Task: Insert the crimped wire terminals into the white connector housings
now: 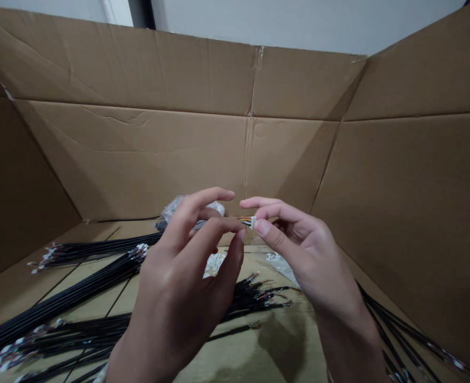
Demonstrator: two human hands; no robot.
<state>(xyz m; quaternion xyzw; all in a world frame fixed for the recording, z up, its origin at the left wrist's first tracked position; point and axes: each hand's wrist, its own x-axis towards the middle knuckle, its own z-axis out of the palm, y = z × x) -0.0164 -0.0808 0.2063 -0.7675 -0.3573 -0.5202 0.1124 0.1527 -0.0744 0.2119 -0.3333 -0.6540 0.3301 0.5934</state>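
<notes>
My left hand (179,271) pinches thin coloured wires (244,219) between thumb and forefinger, its other fingers lifted. At the end of those wires is a small white connector housing (253,222), which my right hand (307,244) grips between thumb and fingertip. The two hands face each other just above the work surface, their fingertips a short gap apart. Below them lies a bundle of black cables (254,295) with bare coloured wire ends. A pile of small white connector pieces (215,263) shows partly behind my left hand.
Several bundles of black cables (71,295) with white connectors lie to the left, and more cables (410,338) lie at the right. A clear plastic bag (173,207) sits at the back. White pieces (275,257) rest on plastic behind my right hand. Cardboard walls (171,133) enclose the surface.
</notes>
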